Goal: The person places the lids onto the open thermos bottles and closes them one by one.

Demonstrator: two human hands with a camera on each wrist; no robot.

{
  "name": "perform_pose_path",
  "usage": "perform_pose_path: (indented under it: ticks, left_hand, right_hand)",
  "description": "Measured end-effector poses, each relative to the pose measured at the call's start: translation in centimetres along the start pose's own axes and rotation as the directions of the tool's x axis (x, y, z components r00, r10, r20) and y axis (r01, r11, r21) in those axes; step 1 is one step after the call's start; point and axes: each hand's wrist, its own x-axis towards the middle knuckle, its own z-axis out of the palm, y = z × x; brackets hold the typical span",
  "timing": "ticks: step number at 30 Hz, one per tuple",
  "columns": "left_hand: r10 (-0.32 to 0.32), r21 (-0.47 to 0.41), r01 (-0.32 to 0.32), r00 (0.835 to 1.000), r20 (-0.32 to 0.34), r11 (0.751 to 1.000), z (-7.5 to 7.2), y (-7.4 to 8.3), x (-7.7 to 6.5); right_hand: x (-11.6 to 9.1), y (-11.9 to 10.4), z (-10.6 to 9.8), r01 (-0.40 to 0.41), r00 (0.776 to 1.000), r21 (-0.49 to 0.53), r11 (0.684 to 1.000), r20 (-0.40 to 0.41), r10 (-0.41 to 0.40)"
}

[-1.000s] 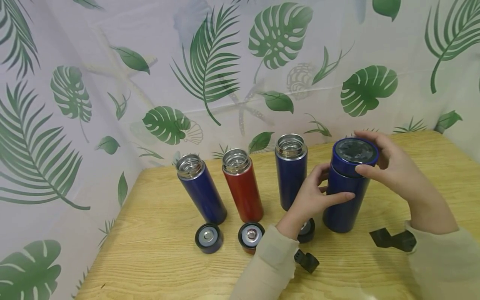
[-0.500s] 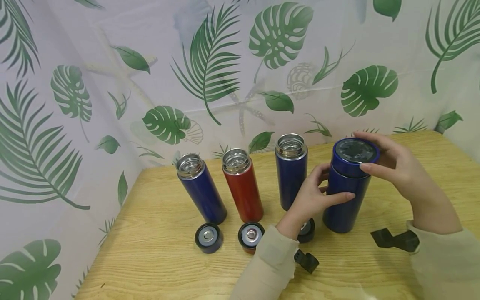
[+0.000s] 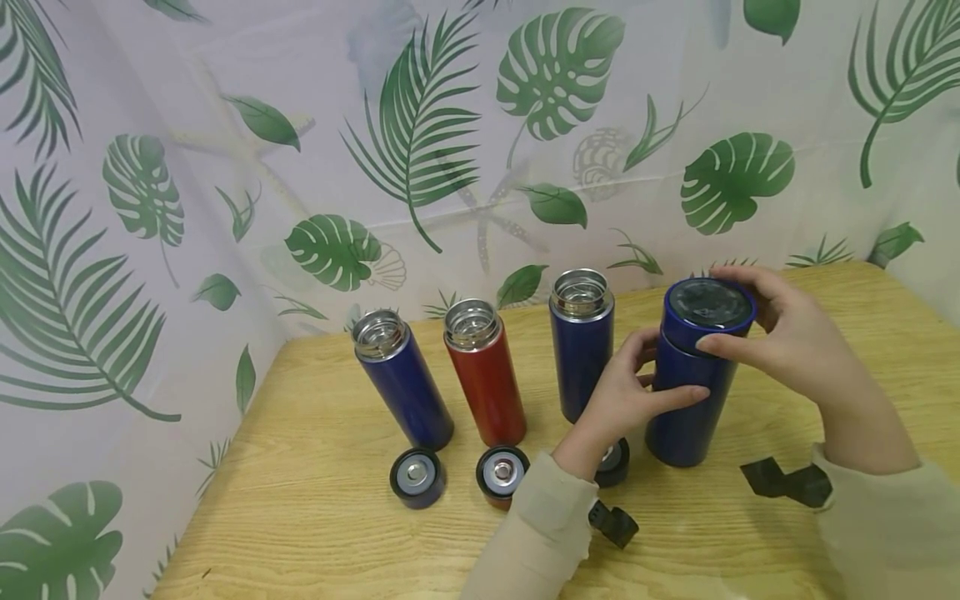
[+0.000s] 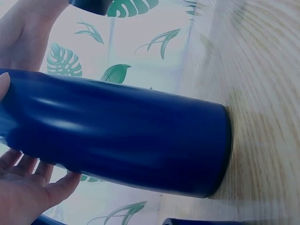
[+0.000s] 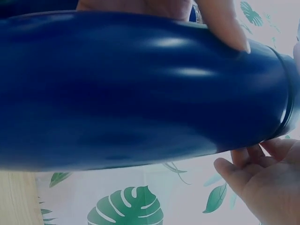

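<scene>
A blue thermos bottle point(image 3: 686, 408) stands upright at the right of the table, its blue lid point(image 3: 677, 332) with a dark glossy top sitting on the mouth. My left hand point(image 3: 621, 392) grips the body from the left, thumb across the front. From the right, my right hand point(image 3: 787, 342) holds the lid, thumb on its near side and fingers behind. In the left wrist view the blue body point(image 4: 126, 136) runs down to the wood. A thin seam below the lid shows in the right wrist view, with the right hand's fingers point(image 5: 239, 176) near it.
To the left stand an uncapped blue bottle point(image 3: 405, 392), an uncapped red bottle point(image 3: 489, 387) and another uncapped blue bottle point(image 3: 579, 358). Their lids lie upturned in front: a blue lid point(image 3: 417, 492), a red lid point(image 3: 501, 479) and a dark lid point(image 3: 615, 467) partly behind my left arm.
My right thumb slid right along the lid's rim, then back left to a spot further left than before. My left hand and the bottle stay in place.
</scene>
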Motion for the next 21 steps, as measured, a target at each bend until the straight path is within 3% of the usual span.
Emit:
perform_pose_path:
  ticks: [3,6,11,15,21]
  left_hand:
    - [0.001,0.001,-0.001,1.0,-0.001,1.0,0.0,0.0,0.0]
    - [-0.004,0.003,0.004,1.0,-0.002,1.0,0.0,0.0,0.0]
    - [-0.018,0.002,0.018,1.0,-0.002,1.0,0.0,0.1,0.0]
    - [-0.021,0.002,0.021,1.0,-0.001,1.0,-0.1,0.1,0.0]
    - [-0.023,-0.001,0.023,1.0,0.003,1.0,-0.1,0.0,0.0]
  right_hand:
    - [0.1,0.1,0.1,0.01,1.0,-0.01,1.0,0.005,-0.01]
    - [0.1,0.4,0.1,0.078,0.997,0.036,0.996,0.023,-0.079]
    - [0.2,0.7,-0.2,0.168,0.973,0.269,0.948,0.108,-0.204]
    - [0.2,1.0,-0.4,0.156,0.959,0.412,0.898,0.155,-0.238]
    - [0.2,1.2,-0.4,0.15,0.965,0.42,0.895,0.136,-0.225]
